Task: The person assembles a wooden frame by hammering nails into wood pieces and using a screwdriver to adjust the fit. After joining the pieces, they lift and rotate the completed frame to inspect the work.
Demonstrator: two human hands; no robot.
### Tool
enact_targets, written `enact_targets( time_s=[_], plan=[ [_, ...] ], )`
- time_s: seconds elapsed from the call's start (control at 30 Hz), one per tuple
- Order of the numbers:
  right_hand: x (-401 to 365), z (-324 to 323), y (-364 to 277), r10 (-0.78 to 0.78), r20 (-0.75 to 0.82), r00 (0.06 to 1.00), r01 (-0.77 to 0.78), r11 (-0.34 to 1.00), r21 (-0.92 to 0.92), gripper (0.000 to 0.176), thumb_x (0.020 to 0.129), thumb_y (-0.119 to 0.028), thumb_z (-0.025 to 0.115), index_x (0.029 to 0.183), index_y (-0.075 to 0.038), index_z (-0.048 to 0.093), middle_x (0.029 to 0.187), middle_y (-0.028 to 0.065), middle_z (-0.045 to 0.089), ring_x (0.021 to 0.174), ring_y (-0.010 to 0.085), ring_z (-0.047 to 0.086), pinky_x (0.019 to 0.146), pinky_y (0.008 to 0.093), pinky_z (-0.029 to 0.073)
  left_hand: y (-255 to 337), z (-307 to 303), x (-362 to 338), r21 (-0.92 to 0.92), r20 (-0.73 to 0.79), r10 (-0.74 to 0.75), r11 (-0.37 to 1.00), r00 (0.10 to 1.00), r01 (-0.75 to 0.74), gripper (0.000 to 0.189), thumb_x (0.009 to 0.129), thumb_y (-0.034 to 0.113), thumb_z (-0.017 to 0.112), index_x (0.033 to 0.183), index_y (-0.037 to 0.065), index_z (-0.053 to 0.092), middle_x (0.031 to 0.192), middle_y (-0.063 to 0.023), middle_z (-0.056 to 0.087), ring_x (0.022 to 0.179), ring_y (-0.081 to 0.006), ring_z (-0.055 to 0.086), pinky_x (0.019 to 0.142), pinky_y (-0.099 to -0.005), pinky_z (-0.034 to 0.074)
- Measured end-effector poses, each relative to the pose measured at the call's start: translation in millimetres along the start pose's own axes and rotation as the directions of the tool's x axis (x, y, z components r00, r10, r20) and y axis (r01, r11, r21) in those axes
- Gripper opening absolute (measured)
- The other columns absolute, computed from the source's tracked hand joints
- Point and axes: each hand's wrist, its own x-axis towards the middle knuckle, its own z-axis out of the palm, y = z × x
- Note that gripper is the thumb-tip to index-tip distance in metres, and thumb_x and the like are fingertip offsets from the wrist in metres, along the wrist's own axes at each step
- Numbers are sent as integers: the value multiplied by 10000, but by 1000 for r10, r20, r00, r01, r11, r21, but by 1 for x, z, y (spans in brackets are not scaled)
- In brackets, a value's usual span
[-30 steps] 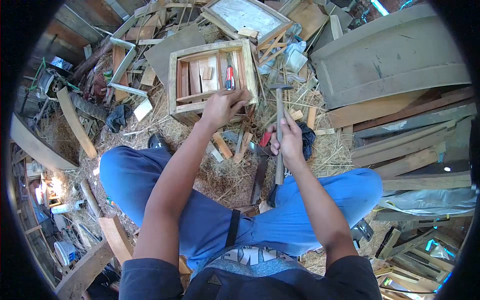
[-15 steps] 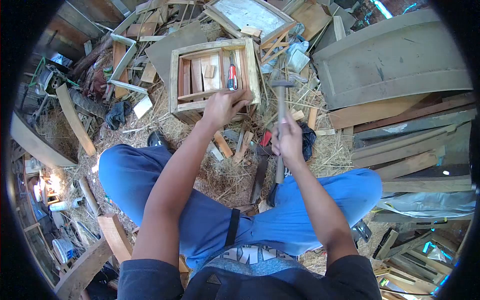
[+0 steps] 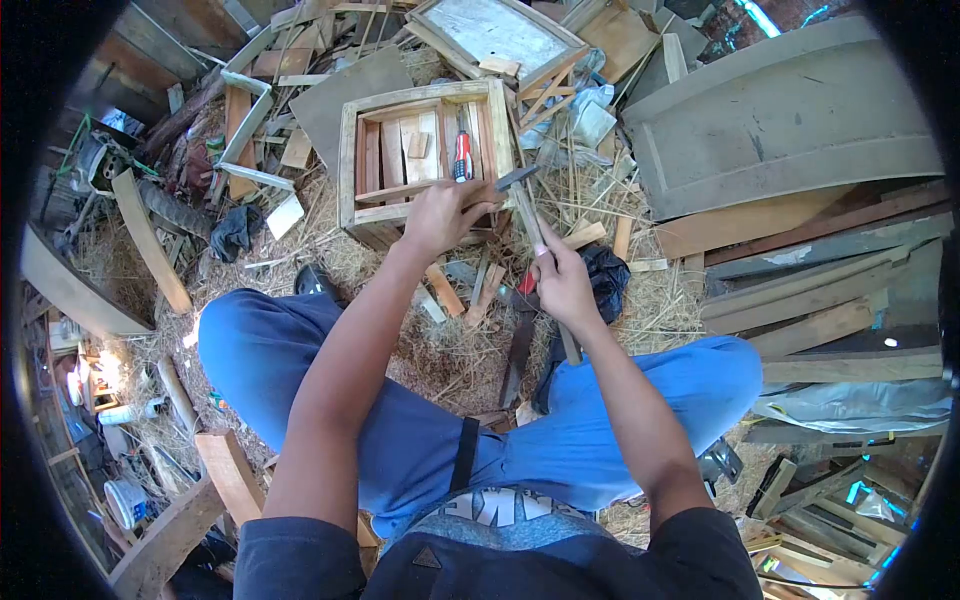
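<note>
My right hand (image 3: 565, 285) is wrapped round the handle of a hammer (image 3: 527, 207). Its metal head is at the right corner of a weathered wooden box frame (image 3: 348, 150), close to my left fingertips. My left hand (image 3: 438, 222) rests at the frame's near right side, its fingers pinched together; whatever they hold is hidden. Within the frame lie a screwdriver with a red and black handle (image 3: 463, 160) and a small wood block (image 3: 418, 145), on pale slats.
Straw and wood scraps (image 3: 445, 288) cover the ground between my knees. A saw-like dark blade (image 3: 517, 355) lies near my right leg. Stacked boards (image 3: 800, 310) and a large grey panel (image 3: 760, 130) are on the right. A curved plank (image 3: 150, 240) lies left.
The hammer has swung left and its head has come down to the frame's right corner. My right hand has shifted slightly with it; my left hand stays in place.
</note>
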Motion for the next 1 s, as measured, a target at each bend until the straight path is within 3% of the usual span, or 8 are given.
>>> enact_targets(
  time_s=[0.2,0.27,0.3,0.4,0.63,0.73,0.93,1.0],
  plan=[
    [-11,3,-15,-188,-202,961,165,978,-126,536,1049,-67,496,1575,-124,407,877,147,676,699,229,661,696,369,532,-1,-1,1,-2,60,-26,1000,998,26,473,893,353,767,1271,117,607,1044,-204,739,967,-424,698,822,-507,564],
    [-4,7,-10,-675,-195,711,577,719,-388,535,1034,-45,487,1562,-87,407,983,234,727,830,416,713,761,460,549,-2,0,0,-29,38,-27,999,999,28,496,892,345,770,1275,118,553,1034,-202,742,960,-430,699,813,-515,564],
    [-1,7,-11,-699,-79,711,604,664,-442,539,1018,-25,484,1550,-70,408,1058,305,704,963,503,672,821,524,537,-3,1,1,-53,18,-20,998,1000,21,524,890,336,773,1280,120,498,1024,-199,744,952,-436,700,803,-523,564],
    [-8,0,-17,-276,17,961,252,846,-470,555,1009,-15,501,1552,-78,407,1087,324,683,967,479,687,838,515,540,-8,4,3,-39,2,-1,999,1000,1,576,886,433,759,1244,98,458,911,-196,732,850,-457,701,708,-561,546],
    [-16,7,-28,-703,-188,686,626,702,-339,566,1011,-58,517,1562,-106,396,1169,361,641,1049,501,653,880,504,547,-6,1,1,19,64,-49,999,997,48,514,893,310,769,1248,121,448,928,-211,732,895,-464,699,753,-572,551],
    [-10,6,-16,-297,58,953,273,763,-585,595,1001,-35,526,1572,-127,383,1187,360,639,1077,491,657,884,495,559,0,-2,2,-19,45,-41,999,998,42,522,890,311,772,1244,118,440,889,-232,719,886,-476,694,746,-579,547],
    [-15,-2,-38,-372,-53,927,325,865,-382,645,996,4,520,1599,-143,345,1232,331,643,994,437,709,801,454,567,-2,-3,3,-34,44,-62,997,997,64,561,879,333,782,1247,97,430,916,-238,720,883,-488,690,729,-585,544],
    [-19,1,-41,-570,-233,788,506,815,-283,659,994,23,515,1605,-148,339,1277,300,643,962,408,728,796,431,566,-2,-2,4,-21,48,-72,997,996,73,567,879,332,785,1249,93,429,935,-231,723,889,-486,690,735,-582,544]
  ],
)
